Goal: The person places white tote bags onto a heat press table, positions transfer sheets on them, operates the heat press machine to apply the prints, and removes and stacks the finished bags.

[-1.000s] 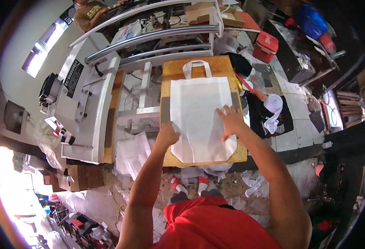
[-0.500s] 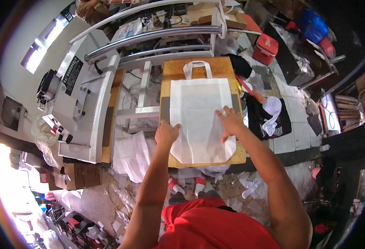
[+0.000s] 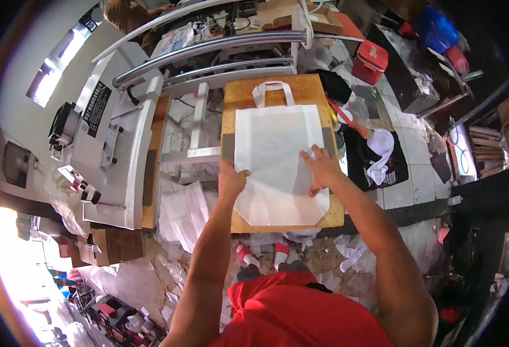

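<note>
A white fabric tote bag [image 3: 275,150] lies flat on a wooden board [image 3: 244,91], its handle loop pointing away from me. A dark grey sheet shows beneath it at both sides. My left hand [image 3: 232,180] rests at the bag's left edge, thumb stretched towards the bag and its other fingers near the board's side, partly hidden. On the right half of the bag lies my right hand [image 3: 323,170], fingers spread and pressing on the cloth. Neither hand lifts the bag.
A white press-like machine [image 3: 101,156] stands at the left, with metal rollers [image 3: 208,53] beyond the board. White bags [image 3: 186,214] hang below left. At the right are a cloth roll [image 3: 380,144] on black fabric and a red box [image 3: 371,62]. Scraps litter the floor.
The view has shifted slightly. My left hand's fingers look straighter beside the bag's left edge, and the bag looks smoother. My right hand stays spread on it.
</note>
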`<state>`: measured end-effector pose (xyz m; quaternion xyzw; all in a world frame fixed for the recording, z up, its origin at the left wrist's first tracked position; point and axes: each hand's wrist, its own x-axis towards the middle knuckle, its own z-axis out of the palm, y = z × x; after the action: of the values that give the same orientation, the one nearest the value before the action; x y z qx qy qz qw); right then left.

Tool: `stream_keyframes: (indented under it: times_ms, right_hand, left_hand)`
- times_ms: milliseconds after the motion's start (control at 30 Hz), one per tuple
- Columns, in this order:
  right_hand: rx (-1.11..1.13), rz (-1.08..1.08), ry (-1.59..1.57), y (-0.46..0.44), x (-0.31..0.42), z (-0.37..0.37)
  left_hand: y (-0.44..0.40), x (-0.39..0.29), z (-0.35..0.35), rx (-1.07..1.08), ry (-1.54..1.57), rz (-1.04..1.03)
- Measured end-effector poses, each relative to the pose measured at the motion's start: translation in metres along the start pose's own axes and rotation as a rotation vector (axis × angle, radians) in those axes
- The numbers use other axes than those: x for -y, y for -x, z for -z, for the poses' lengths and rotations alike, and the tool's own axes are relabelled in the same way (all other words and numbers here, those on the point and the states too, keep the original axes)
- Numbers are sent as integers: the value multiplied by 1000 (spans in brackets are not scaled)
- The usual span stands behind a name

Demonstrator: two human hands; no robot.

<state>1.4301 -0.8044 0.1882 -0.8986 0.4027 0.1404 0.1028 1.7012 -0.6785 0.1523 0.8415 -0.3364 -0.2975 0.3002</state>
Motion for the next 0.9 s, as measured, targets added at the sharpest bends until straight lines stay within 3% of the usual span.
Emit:
stream_keyframes:
  times_ms: [67, 200, 267, 300, 367, 567, 733, 800, 900]
  right_hand:
    - [-1, 1, -15, -2, -3, 2]
    - [21, 6, -11, -1, 0, 3]
    - [39, 4, -4, -6, 1, 3]
    - [55, -5, 2, -7, 2, 3]
    - [63, -2, 17, -8, 4, 6]
    - [90, 29, 19, -15, -3, 14]
    - [23, 84, 94, -48, -2, 20]
    - [2, 160, -93, -53, 5, 16]
    - [44, 131, -94, -45, 12, 28]
  left_hand:
    - [-4, -1, -9, -136, -112, -194]
    - [-6, 9, -5, -126, -106, -251]
    - [-3, 10, -1, -94, -357, -485]
    - [-4, 8, 0, -97, -359, -486]
    - [-3, 0, -5, -73, -680, -830]
    - [-3, -30, -5, 223, -693, -625]
    - [-19, -50, -1, 308, -816, -595]
    - [-16, -58, 3, 339, -854, -573]
    - [-11, -72, 10, 364, -889, -537]
